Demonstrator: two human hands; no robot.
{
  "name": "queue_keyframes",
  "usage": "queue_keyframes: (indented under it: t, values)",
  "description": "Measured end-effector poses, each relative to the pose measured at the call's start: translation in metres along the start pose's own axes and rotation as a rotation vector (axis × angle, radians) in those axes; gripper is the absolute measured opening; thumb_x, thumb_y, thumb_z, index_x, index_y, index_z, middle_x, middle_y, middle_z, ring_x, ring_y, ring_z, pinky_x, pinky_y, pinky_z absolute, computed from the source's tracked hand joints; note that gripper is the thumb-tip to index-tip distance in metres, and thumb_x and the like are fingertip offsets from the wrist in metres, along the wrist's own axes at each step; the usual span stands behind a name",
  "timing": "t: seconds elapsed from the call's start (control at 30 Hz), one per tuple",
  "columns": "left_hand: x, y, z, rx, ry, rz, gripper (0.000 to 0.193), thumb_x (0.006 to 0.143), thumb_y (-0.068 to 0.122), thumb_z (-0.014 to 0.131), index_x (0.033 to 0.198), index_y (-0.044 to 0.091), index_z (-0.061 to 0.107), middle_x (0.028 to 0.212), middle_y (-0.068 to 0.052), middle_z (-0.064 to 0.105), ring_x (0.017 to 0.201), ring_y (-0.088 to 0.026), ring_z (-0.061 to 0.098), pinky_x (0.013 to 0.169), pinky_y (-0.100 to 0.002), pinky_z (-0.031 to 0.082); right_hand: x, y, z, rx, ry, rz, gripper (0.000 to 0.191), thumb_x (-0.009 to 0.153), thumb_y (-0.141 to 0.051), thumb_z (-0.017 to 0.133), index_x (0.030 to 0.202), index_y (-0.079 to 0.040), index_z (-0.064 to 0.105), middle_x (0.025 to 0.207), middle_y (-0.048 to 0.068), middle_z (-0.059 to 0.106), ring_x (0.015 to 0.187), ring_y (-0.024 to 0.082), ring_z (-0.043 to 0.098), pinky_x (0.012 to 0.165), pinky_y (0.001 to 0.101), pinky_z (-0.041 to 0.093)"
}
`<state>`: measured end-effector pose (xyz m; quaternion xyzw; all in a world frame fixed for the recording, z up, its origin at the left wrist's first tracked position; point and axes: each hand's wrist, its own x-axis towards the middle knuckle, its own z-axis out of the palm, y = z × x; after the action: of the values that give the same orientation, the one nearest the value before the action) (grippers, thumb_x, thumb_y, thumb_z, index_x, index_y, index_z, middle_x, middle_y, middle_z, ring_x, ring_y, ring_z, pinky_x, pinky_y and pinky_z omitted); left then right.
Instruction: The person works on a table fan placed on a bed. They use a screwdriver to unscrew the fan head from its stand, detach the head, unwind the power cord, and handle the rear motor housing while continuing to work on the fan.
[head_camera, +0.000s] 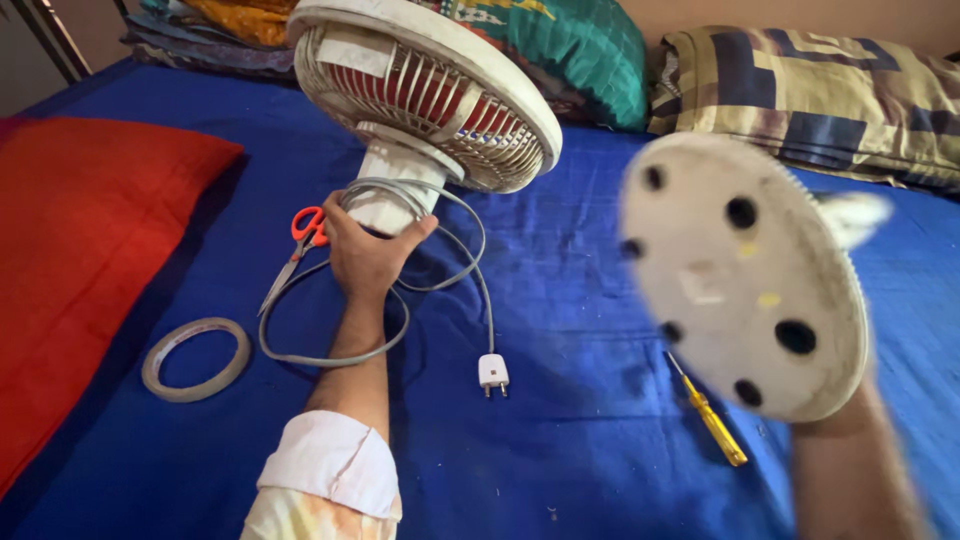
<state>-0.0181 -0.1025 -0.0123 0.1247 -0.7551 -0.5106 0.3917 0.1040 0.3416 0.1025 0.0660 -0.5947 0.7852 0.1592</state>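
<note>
Left hand (365, 255) grips white fan neck (392, 185); right hand's (850, 415) clasp behind round base (745, 275) is hidden.

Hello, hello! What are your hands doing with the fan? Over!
Left hand grips fan neck, cord looped round. Right hand, mostly hidden, holds round base plate up, blurred. Scissors, tape roll, screwdriver lie on blue sheet.

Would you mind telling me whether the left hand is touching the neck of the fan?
Touching. The head view shows the left hand wrapped around the fan's white neck, fingers pressed against it, no gap.
</note>
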Motion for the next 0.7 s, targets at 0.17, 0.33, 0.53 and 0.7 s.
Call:
queue_keyframes:
  t: [0.17,0.33,0.53,0.7]
  values:
    - [0.0,-0.002,0.0,-0.01,0.021,0.134,0.121,0.047,0.053,0.103,0.137,0.005,0.039,0.133,-0.021,0.057,0.123,-0.041,0.057,0.095,-0.051,0.05,0.036,0.004,-0.114,-0.03,0.351,-0.132,0.048,0.117,-0.05,0.052,0.14,-0.008,0.057,0.135,0.012,0.068,0.123,0.028,0.068,0.103,0.0445,0.058]
    - [0.001,-0.003,0.002,-0.067,0.028,0.08,0.108,0.05,0.044,0.103,0.133,0.008,0.045,0.129,-0.018,0.06,0.12,-0.039,0.06,0.096,-0.049,0.05,0.044,0.019,-0.151,-0.537,0.506,-0.36,0.051,0.108,-0.05,0.056,0.137,-0.009,0.054,0.127,0.007,0.062,0.117,0.021,0.061,0.1,0.0371,0.055]
    - [0.005,-0.005,0.0,-0.226,0.104,0.148,0.099,0.053,0.039,0.103,0.129,0.005,0.05,0.129,-0.017,0.061,0.119,-0.034,0.061,0.101,-0.046,0.05,0.037,0.032,-0.128,-1.134,0.464,-0.522,0.047,0.108,-0.024,0.073,0.141,0.003,0.053,0.13,0.021,0.066,0.115,0.033,0.067,0.094,0.0427,0.054]
    - [0.012,-0.004,-0.003,-0.434,0.105,0.119,0.094,0.057,0.034,0.103,0.127,0.003,0.049,0.127,-0.014,0.061,0.118,-0.027,0.061,0.103,-0.041,0.05,0.029,0.044,-0.123,-1.147,0.549,-0.381,0.057,0.101,-0.02,0.077,0.141,0.008,0.049,0.131,0.022,0.065,0.111,0.036,0.068,0.089,0.0439,0.055]
